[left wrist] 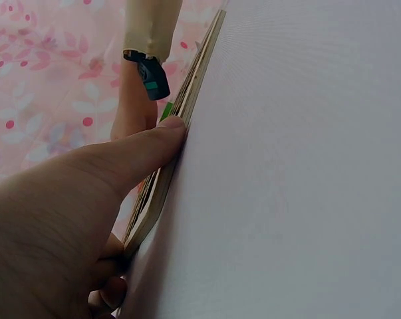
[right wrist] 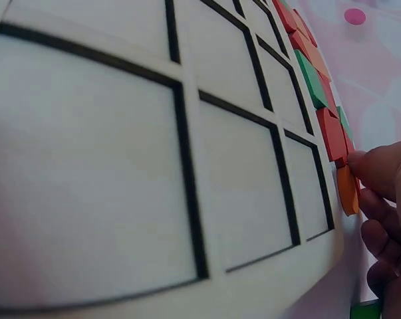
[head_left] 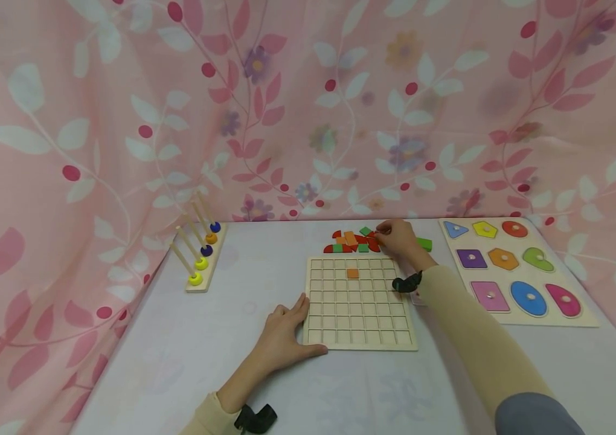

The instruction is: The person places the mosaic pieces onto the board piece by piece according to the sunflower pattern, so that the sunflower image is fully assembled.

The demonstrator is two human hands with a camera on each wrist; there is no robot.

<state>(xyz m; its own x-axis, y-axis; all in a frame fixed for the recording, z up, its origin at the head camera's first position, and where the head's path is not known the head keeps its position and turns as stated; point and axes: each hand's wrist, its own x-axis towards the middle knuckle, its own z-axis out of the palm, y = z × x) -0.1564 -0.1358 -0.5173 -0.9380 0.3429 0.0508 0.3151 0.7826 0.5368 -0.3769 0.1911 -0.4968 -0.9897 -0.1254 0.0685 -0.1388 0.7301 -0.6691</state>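
Can see a small teal mark on the black wrist device [left wrist: 152,78] of the right arm, but cannot read it. Pinches with the right hand [head_left: 399,238] a red piece [right wrist: 350,147], at the right end of the heap of coloured pieces [head_left: 350,238] on the bench [head_left: 259,266], just beyond the far edge of the grid board [head_left: 359,302]. Rests the left hand [head_left: 281,335] at the near left corner of this board, with thumb straight on the near edge and fingers by the left edge. Can find one orange square [head_left: 352,273] in the second row from the far side. Cannot see the pinched piece whole, being mostly hidden by the fingertips. Cannot make out the pale thing [head_left: 417,299] partly behind the right sleeve [head_left: 476,326].
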